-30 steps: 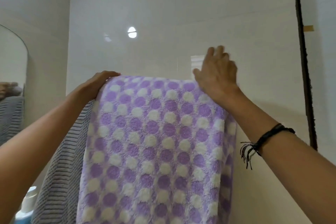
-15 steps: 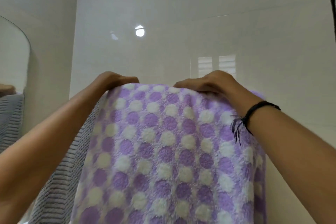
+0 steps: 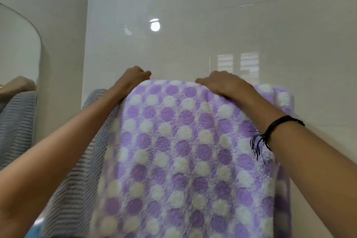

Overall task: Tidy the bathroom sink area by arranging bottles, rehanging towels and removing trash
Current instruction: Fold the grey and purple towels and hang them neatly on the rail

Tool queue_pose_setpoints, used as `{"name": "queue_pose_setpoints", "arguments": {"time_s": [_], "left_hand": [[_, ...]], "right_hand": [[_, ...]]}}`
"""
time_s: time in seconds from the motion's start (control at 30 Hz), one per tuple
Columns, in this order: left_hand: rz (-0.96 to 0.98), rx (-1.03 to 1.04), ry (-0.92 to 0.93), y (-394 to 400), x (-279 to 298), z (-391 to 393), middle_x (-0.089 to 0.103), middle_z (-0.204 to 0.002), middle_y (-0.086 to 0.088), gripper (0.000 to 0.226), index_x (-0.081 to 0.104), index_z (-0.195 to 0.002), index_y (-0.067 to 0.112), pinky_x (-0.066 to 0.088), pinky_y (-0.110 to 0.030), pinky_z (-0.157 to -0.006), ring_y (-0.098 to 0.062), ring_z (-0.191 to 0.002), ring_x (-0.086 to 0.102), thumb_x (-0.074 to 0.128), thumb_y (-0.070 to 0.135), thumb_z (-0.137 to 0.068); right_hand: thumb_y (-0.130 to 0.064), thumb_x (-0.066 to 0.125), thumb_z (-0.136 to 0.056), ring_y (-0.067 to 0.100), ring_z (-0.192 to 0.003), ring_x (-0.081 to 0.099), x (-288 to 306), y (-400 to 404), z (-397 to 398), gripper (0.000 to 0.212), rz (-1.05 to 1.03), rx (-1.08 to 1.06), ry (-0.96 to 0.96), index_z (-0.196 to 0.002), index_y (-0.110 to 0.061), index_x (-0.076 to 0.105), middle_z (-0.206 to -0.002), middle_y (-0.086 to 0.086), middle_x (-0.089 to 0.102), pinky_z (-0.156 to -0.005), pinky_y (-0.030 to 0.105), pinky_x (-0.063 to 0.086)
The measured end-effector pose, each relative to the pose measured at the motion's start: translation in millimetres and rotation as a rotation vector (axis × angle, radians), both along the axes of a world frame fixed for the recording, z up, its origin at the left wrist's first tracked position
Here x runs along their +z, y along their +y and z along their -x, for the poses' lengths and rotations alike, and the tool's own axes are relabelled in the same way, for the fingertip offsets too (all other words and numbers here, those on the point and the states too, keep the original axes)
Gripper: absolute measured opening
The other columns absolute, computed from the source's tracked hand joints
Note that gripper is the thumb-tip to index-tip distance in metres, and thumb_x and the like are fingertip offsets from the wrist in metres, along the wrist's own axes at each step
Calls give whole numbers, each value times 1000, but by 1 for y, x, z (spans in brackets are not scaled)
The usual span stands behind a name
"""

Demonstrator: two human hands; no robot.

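**Both hands at the top fold of the dotted towel**

A purple towel [image 3: 185,150] with white and violet dots hangs down the middle of the view against the pale tiled wall [image 3: 193,15]; whatever carries it at the top is hidden under the fabric, so the support cannot be told; its top edge runs between the two hands, and a further fold of it shows at the right, behind the right forearm.

The left hand [image 3: 133,77] sits at the towel's upper left corner, fingers curled over the top edge and gripping the fabric; the right hand [image 3: 224,84] lies on the upper right part of the top edge, fingers close together and bent down over the fold, pressing on the cloth; whether its thumb pinches the fabric underneath cannot be told; a dark braided bracelet [image 3: 278,127] with loose threads circles the right wrist.

Just beside the purple towel, on its left and partly behind the left forearm, hangs a grey ribbed towel [image 3: 81,170]; at the far left edge a mirror [image 3: 17,54] reflects a hand and more grey ribbed cloth; the wall tiles carry bright reflections of a lamp and a window.
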State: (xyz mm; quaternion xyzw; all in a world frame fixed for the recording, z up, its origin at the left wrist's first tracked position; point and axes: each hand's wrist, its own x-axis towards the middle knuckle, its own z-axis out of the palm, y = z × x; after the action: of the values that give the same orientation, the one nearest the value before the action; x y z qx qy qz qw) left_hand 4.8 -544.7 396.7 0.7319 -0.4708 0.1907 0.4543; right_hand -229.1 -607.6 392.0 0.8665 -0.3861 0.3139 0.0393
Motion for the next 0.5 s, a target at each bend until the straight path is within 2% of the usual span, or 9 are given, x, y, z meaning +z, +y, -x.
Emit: {"name": "queue_pose_setpoints", "arguments": {"time_s": [0.1,0.13,0.2,0.3,0.37,0.43,0.5], "left_hand": [[149,244,-308,17,-10,14,65,-87,-27,39,64,-80,-5,38,-35,-66,-41,-81,62,42,25,-91],[167,327,-436,23,-18,19,64,-89,-26,37,64,-80,-4,38,-36,-65,-43,-81,61,42,23,-91],[239,312,-530,36,-30,32,64,-104,-19,31,67,-92,5,39,-36,-68,-40,-92,60,43,24,-91],[330,108,-524,43,-62,55,63,-118,-7,31,66,-105,18,41,-35,-84,-28,-111,54,42,30,-90],[341,-7,-531,37,-82,65,63,-124,-4,39,62,-116,19,35,-32,-98,-23,-117,52,38,34,-89],[319,-17,-490,28,-89,65,57,-132,1,47,53,-128,23,29,-39,-110,-18,-127,46,31,38,-89],[337,-14,-434,19,-86,57,57,-131,2,47,53,-127,26,26,-45,-110,-18,-126,46,27,38,-89]], "right_hand": [[-26,40,-94,36,-106,57,-14,11,-9,34,312,-114,-132,-108,-2,60,-117,22,61,-74,32,34],[-17,41,-93,37,-102,59,-20,17,-10,28,417,-133,-155,-102,-1,63,-111,22,64,-71,31,33],[-10,40,-94,37,-95,63,-33,26,-14,26,598,-134,-230,-95,-2,64,-102,20,67,-67,31,32],[-29,31,-99,36,-96,60,-60,29,-17,39,697,-80,-302,-102,-3,60,-105,19,65,-80,38,39],[-40,29,-97,33,-100,57,-69,27,-14,46,709,-96,-284,-108,-6,58,-109,17,63,-89,40,35],[-45,29,-96,32,-97,57,-68,21,-12,50,713,-100,-249,-105,-6,58,-104,17,65,-88,40,34],[-49,29,-95,31,-77,56,-58,16,-12,55,693,-79,-229,-89,-5,61,-88,18,66,-76,39,35]]}}
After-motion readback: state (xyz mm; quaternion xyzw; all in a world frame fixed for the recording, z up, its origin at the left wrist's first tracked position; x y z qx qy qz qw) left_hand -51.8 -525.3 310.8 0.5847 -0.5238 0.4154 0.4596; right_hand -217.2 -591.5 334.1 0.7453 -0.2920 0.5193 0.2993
